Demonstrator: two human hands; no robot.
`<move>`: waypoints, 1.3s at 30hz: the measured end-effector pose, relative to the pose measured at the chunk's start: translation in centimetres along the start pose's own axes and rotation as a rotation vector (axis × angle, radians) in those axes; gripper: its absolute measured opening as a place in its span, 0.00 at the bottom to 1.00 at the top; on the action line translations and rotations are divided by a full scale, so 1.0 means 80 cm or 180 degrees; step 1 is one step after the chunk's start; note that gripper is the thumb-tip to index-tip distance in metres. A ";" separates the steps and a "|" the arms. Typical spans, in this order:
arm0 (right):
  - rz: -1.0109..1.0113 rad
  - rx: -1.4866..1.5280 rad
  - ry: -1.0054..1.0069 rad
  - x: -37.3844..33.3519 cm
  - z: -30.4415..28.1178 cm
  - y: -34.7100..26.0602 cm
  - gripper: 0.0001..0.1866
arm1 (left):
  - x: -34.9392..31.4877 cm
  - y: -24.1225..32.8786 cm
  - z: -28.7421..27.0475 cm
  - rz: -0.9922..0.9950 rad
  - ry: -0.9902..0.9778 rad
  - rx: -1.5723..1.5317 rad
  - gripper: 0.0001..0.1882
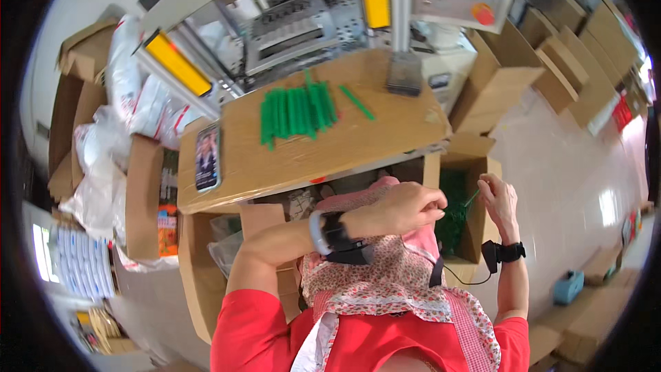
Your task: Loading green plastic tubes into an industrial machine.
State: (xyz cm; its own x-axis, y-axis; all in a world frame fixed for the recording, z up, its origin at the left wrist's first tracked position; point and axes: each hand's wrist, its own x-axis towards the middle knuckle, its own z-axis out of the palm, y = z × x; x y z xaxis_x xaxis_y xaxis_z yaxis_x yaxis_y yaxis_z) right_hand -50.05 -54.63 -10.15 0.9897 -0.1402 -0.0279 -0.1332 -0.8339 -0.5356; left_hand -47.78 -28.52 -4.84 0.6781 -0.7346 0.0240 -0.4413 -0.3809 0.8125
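Above the left part of an open cardboard box (493, 168), my left hand (416, 208) is closed, its fingers curled together. Whatever it may hold is hidden. My right hand (501, 201) is over the box's right side, thumb and fingers pinched on a thin green strip (472, 198) that slants down to the left. Inside the box lies a heap of green pieces (453, 219), too dark to make out singly. A row of green plastic sticks (297, 111) lies on the cardboard-covered table ahead, with a single green stick (357, 102) apart to its right.
A phone (207, 157) lies at the left end of the cardboard-covered table (385, 134). Behind it stands a press machine (289, 31) with yellow side guards. Cardboard boxes and white plastic bags (103, 138) crowd the left; more boxes (499, 72) stand at the right.
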 end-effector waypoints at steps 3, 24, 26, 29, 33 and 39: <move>-0.1281 0.0553 0.0266 0.029 -0.009 -0.099 0.10 | -0.059 0.000 -0.056 -0.0099 0.0668 0.0149 0.11; -0.2733 -0.0374 -0.0630 0.224 0.114 -0.347 0.17 | -0.155 -0.163 -0.243 -0.2290 0.2983 0.1861 0.12; -0.2528 -0.0443 -0.0743 0.211 0.119 -0.372 0.18 | -0.162 -0.167 -0.253 -0.2269 0.2928 0.1541 0.12; -0.2328 -0.0474 -0.0509 0.212 0.129 -0.382 0.20 | -0.164 -0.168 -0.259 -0.2233 0.2850 0.1245 0.13; -0.2131 -0.0781 -0.0402 0.226 0.131 -0.374 0.22 | -0.156 -0.158 -0.256 -0.2282 0.2788 0.1350 0.14; -0.2497 -0.0338 -0.0353 0.263 0.144 -0.340 0.18 | -0.142 -0.156 -0.257 -0.2801 0.2551 0.1713 0.16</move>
State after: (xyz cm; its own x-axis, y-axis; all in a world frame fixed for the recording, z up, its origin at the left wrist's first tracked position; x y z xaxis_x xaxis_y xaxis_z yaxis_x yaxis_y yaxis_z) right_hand -24.98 -28.73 -5.88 0.7955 0.5577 0.2371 0.6054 -0.7145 -0.3507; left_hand -37.89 -3.86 -3.29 0.9354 0.3401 0.0969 0.2751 -0.8721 0.4046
